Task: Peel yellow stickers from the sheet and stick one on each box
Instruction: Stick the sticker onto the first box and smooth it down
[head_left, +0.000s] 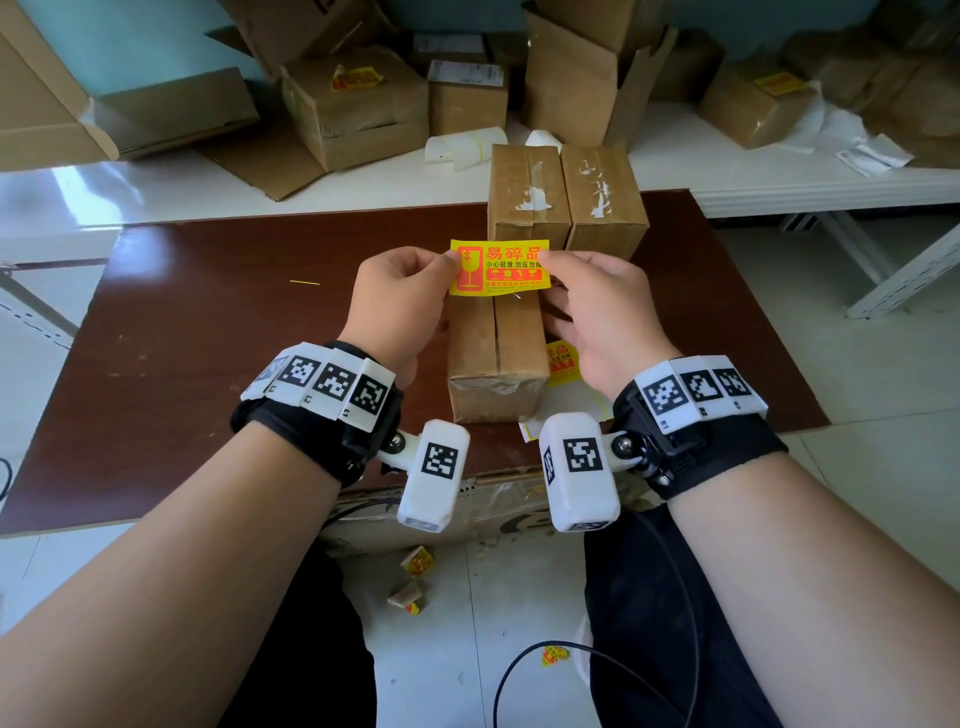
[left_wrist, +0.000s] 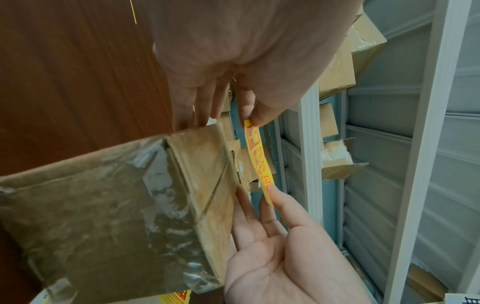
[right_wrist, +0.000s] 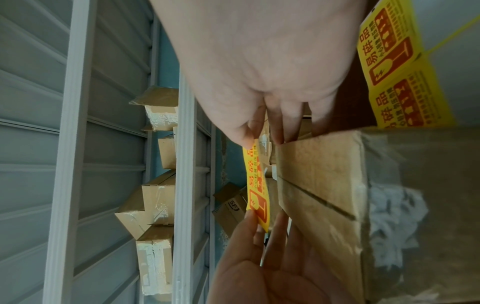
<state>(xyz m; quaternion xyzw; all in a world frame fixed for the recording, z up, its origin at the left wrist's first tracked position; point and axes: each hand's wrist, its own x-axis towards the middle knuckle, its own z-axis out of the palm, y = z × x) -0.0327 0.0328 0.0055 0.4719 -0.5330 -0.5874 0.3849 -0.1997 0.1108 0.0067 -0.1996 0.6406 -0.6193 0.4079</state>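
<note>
One yellow fragile sticker (head_left: 500, 268), thin, limp, tacky-backed: left hand (head_left: 400, 296) and right hand (head_left: 597, 306) pinch its short ends, stretched above the cardboard box (head_left: 496, 358) near the surface's (head_left: 208, 312) front edge. Best handled by the edges.

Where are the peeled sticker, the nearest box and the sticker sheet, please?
sticker (head_left: 500, 267), head view, printed face.
nearest box (head_left: 496, 353), head view, top face.
sticker sheet (right_wrist: 405, 86), right wrist view, yellow printed area.
</note>
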